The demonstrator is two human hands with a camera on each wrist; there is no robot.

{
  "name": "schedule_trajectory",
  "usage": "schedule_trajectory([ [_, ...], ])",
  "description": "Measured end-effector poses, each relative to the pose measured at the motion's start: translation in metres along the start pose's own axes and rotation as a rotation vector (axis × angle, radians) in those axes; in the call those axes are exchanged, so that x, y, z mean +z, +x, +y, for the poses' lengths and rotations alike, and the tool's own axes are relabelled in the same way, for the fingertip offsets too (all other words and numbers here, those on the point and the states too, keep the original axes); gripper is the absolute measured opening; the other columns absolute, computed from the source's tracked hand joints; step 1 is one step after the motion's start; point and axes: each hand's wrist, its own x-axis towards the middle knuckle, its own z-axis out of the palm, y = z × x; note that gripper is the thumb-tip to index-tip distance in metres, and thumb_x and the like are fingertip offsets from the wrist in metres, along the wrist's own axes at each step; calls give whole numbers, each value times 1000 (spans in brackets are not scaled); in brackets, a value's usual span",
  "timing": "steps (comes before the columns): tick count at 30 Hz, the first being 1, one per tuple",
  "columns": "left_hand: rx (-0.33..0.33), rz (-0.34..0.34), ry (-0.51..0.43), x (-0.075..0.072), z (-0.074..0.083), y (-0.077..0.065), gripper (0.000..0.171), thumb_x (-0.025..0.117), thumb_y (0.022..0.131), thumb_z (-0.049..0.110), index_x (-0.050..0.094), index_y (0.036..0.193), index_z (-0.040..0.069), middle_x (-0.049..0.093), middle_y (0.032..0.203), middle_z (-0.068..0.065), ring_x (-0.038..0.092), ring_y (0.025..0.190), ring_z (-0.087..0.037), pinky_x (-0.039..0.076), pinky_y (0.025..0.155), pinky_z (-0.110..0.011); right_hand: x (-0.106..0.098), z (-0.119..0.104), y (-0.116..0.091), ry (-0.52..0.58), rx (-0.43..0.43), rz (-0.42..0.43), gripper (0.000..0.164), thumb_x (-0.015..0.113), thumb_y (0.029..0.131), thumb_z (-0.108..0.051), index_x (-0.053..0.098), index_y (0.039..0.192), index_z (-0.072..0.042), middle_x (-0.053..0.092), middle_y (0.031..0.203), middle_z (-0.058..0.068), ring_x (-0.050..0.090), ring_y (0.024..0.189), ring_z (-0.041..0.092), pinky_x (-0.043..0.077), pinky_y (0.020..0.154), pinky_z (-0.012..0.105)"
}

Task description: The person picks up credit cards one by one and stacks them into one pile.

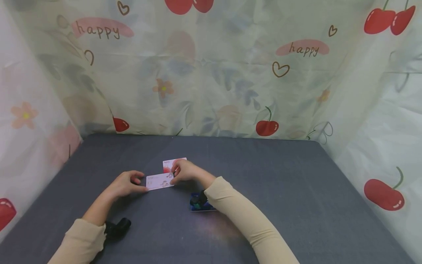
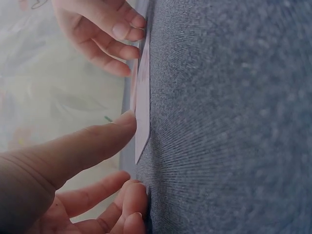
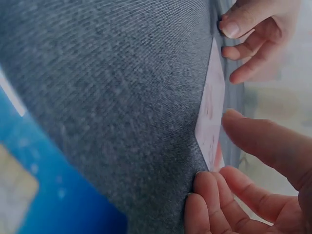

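A pale pink card [image 1: 159, 181] with small printed figures lies flat on the dark cloth between both hands. My left hand [image 1: 126, 183] is at its left end, thumb by the near corner and the other fingers loosely bent. In the left wrist view the thumb [image 2: 127, 119] touches or nearly touches the card [image 2: 143, 112]. At the opposite end is my right hand [image 1: 184, 171], thumb and fingers spread apart around the corner. Just behind lies a white and red card [image 1: 167, 167], partly covered by the right hand.
A blue, glossy flat item [image 1: 205, 208] lies under the right wrist, partly hidden by the black wrist camera [image 1: 199, 200]. Another black camera [image 1: 118, 228] sits at the left wrist. A printed curtain [image 1: 204, 73] closes off the table's [image 1: 296, 190] back and sides.
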Motion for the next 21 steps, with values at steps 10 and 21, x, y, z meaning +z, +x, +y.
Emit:
schedule_trajectory([
  [10, 13, 8, 17, 2, 0, 4, 62, 79, 72, 18, 52, 121, -8, 54, 87, -11, 49, 78, -21, 36, 64, -27, 109, 203, 203, -59, -69, 79, 68, 91, 30, -54, 59, 84, -27, 63, 75, -11, 60, 69, 2, 46, 60, 20],
  [21, -7, -3, 20, 4, 2, 6, 58, 77, 74, 16, 53, 121, -7, 51, 83, -9, 46, 74, -19, 36, 61, -28, 37, 53, 58, -131, 41, 54, 49, 90, 54, -21, 61, 93, -12, 65, 84, 1, 61, 81, 11, 47, 73, 23],
])
